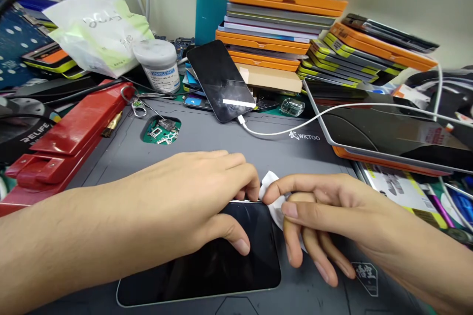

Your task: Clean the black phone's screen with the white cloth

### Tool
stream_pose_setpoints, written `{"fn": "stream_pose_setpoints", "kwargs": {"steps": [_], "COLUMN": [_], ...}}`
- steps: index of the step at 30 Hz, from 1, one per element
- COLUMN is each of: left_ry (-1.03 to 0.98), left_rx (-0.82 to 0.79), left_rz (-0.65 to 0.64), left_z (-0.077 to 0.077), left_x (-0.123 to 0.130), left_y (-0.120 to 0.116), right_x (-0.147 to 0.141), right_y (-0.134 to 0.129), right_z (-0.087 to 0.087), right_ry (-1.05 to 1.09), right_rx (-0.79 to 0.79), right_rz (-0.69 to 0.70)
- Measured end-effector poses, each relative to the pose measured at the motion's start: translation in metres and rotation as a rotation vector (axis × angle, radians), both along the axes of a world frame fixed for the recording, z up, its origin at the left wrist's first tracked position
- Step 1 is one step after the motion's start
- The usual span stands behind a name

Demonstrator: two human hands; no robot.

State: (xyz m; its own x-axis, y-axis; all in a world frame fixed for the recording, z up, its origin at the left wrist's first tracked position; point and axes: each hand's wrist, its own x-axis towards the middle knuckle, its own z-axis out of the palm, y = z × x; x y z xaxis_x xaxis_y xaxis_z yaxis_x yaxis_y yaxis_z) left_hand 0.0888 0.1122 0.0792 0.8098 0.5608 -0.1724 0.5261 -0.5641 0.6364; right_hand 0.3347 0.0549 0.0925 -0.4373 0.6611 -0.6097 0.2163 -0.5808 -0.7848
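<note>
Both hands working on a dark phone lying flat on the grey mat

Left hand (192, 197) is pressing the phone (207, 261) down, fingers together; right hand (325, 211) is pinching a white wipe (271, 194) at its top corner.

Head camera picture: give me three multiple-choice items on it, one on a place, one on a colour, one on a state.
1. Where does the phone under the hands lie?
A. on the grey mat
B. on the box stack
C. in the red case

2. What colour is the wipe?
A. blue
B. white
C. black

3. The propped phone at the back is
A. unplugged
B. plugged into a white cable
C. face down

Key: 1 A, the left hand presses it flat there; 2 B, white between the right hand fingers; 3 B, the cable enters its lower edge.
</note>
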Motion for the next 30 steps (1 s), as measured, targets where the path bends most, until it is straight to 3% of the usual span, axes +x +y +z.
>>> {"fn": "stream_pose_setpoints", "kwargs": {"steps": [9, 21, 30], "left_ry": [0.048, -0.053, -0.077], "left_rx": [-0.048, 0.042, -0.111], "left_rz": [-0.005, -0.072, -0.021], "left_z": [0.0046, 0.0, 0.0044], "left_x": [0.0003, -0.0045, -0.0085], "left_y": [-0.0001, 0.0008, -0.0067], "right_x": [0.0033, 0.0034, -0.0006], "right_y": [-0.0033, -0.0039, -0.0053], "right_z": [-0.0021, -0.0005, -0.0022], "right_ry": [0.024, 0.067, 0.052], "right_rx": [-0.004, -0.007, 0.042], "right_rz": [-0.028, -0.061, -0.076]}}
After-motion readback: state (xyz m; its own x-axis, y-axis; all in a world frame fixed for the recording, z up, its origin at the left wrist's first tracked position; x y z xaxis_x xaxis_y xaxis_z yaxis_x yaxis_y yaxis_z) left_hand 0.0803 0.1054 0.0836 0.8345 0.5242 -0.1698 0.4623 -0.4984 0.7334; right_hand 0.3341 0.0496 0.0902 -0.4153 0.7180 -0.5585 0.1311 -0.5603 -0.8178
